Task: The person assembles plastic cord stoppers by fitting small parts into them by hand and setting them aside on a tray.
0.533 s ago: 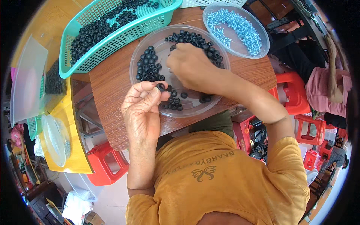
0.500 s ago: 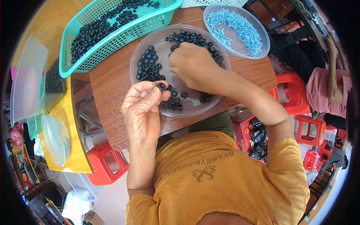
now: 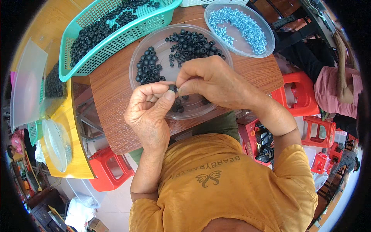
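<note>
A round wooden counter (image 3: 116,96) with reddish-brown grain lies under the hands, in even daylight. To their left stands a yellow table (image 3: 73,127), touching the counter's edge. Below and left of the hands a red plastic stool (image 3: 110,170) sits on a pale tiled floor (image 3: 116,201). To the right of the hands more red stools (image 3: 297,92) stand close together, with a darker wooden bench (image 3: 286,15) further up.
</note>
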